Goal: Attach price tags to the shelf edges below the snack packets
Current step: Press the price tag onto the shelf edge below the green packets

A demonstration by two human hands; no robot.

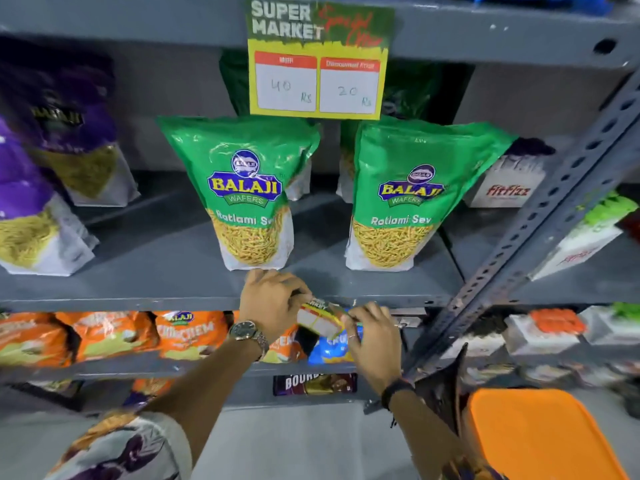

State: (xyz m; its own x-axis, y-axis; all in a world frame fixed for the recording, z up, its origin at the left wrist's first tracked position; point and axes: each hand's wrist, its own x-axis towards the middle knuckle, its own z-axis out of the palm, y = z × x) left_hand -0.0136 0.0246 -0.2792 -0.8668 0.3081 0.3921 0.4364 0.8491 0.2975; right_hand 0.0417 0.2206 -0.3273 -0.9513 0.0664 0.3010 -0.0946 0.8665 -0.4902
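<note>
A small yellow price tag with white boxes is held between both hands at the front edge of the grey shelf. My left hand grips its left end and my right hand pinches its right end. The tag is tilted, right against the shelf edge; I cannot tell if it is stuck. Just above it stand two green Balaji Ratlami Sev packets. A larger yellow and green price tag marked 40 and 20 hangs from the upper shelf edge.
Purple snack packets stand at the left. Orange packets and a blue one fill the shelf below. A perforated grey upright slants across the right. White boxes sit beyond it. An orange lid is at the lower right.
</note>
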